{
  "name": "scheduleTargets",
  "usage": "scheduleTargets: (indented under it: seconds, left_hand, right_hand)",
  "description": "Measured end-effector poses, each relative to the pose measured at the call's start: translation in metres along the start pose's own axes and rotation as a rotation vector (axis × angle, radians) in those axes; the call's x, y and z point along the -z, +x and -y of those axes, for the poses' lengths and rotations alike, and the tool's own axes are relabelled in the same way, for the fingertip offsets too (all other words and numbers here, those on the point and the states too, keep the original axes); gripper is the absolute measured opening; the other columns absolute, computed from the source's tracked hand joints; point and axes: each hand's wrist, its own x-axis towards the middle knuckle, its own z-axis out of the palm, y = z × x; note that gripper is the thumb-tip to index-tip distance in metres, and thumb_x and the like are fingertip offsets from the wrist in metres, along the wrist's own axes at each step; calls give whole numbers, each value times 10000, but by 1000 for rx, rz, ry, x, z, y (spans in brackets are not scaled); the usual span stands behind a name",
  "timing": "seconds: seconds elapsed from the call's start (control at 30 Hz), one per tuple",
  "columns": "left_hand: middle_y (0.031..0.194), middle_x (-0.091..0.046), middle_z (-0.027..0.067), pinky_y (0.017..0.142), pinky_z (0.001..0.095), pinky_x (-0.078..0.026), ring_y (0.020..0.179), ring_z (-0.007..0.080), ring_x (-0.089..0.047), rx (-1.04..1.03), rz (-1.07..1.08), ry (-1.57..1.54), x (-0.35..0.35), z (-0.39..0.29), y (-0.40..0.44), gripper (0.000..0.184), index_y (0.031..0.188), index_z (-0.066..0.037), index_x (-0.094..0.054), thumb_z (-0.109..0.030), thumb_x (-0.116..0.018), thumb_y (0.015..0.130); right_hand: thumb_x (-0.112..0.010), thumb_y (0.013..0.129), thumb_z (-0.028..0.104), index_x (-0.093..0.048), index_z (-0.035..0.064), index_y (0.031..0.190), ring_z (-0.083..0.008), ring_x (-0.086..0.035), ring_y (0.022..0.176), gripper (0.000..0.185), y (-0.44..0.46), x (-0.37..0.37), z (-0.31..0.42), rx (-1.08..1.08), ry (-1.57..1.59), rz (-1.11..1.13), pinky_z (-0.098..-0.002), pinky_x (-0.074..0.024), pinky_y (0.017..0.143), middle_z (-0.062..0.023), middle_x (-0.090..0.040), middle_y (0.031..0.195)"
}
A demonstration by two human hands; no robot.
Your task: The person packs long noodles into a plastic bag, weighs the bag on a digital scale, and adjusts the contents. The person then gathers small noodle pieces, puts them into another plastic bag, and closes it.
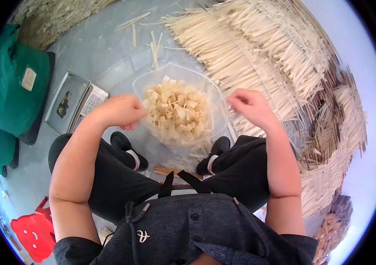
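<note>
Between my legs stands a clear plastic tub (216, 95) holding a heap of short pale flat strips (177, 110). My left hand (128, 111) hovers at the tub's left rim, its fingers curled in and partly blurred; anything inside them is hidden. On the opposite side, my right hand (247, 104) is raised just off the right rim with the fingers bent together, and I cannot make out whether it pinches something small. Long pale strips lie beneath and beyond that hand.
Layered bundles of long pale strips (258, 48) cover the floor at right. A metal tray (66, 99) and a weighing scale (93, 99) sit at left, beside a green covered bulk (18, 84). A red plastic stool (33, 234) is at lower left. Loose strips (155, 48) lie beyond the tub.
</note>
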Motion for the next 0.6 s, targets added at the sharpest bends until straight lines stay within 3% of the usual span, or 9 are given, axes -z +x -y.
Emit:
scheduleTargets:
  seconds: [0.03,0.17,0.23,0.33,0.37,0.43,0.47,0.53,0.6]
  left_hand:
    - [580,-615,53,503,273,-491,501,127,-595,4,1,-13,-1,-4,-4,372,719,-7,-657,-321,-573,900]
    - [657,-643,136,625,390,-501,613,267,-632,-54,-221,320,-5,-22,-24,388,726,-14,-665,-358,-567,877]
    - [717,-662,165,706,439,-509,693,328,-651,-129,-368,417,-11,-30,-29,388,742,-23,-675,-372,-557,862]
    - [765,-666,163,689,463,-503,764,368,-635,-262,-371,351,-22,-42,-31,339,778,-52,-687,-352,-558,869]
    - [773,-670,154,689,462,-504,769,359,-639,-289,-334,339,-28,-43,-29,325,789,-63,-692,-345,-554,872]
    - [781,-674,145,690,462,-505,775,351,-643,-319,-297,326,-33,-41,-25,311,800,-74,-697,-338,-551,876]
    - [784,-674,144,689,460,-506,780,347,-644,-340,-305,345,-34,-40,-21,307,809,-74,-698,-335,-550,877]
    - [787,-674,143,689,457,-507,786,342,-645,-355,-317,365,-33,-37,-16,303,818,-75,-699,-331,-549,878]
    - [742,-651,150,638,454,-483,724,358,-627,-410,-319,351,-35,-32,-12,275,839,-82,-683,-337,-591,884]
  right_hand:
    - [-637,917,209,-671,0,891,-97,-598,673,214,-5,4,7,76,33,-148,-249,-485,612,-32,-637,718]
    - [-669,882,213,-687,20,964,-124,-604,680,211,-14,-5,18,198,388,-146,-271,-482,625,-61,-639,713]
    - [-705,836,210,-688,34,1003,-151,-611,667,243,-10,-16,20,132,-278,16,-294,-481,619,-82,-643,718]
    - [-721,806,211,-690,45,1001,-186,-616,666,258,3,-47,21,133,-564,-78,-306,-481,610,-100,-650,739]
    - [-721,806,211,-690,45,1001,-186,-616,666,258,8,-54,24,135,-566,-74,-306,-481,610,-100,-650,739]
    - [-667,822,225,-703,39,929,-311,-656,781,217,22,-61,28,67,-515,-160,-386,-509,685,-166,-674,800]
    - [-667,822,225,-703,39,929,-311,-656,781,217,28,-64,23,68,-517,-164,-386,-509,685,-166,-674,800]
    - [-658,816,235,-706,34,857,-314,-652,721,211,38,-72,14,38,-95,7,-390,-502,651,-162,-669,758]
    - [-665,806,225,-704,35,835,-300,-641,678,196,33,-80,10,82,-164,-10,-379,-498,631,-157,-661,731]
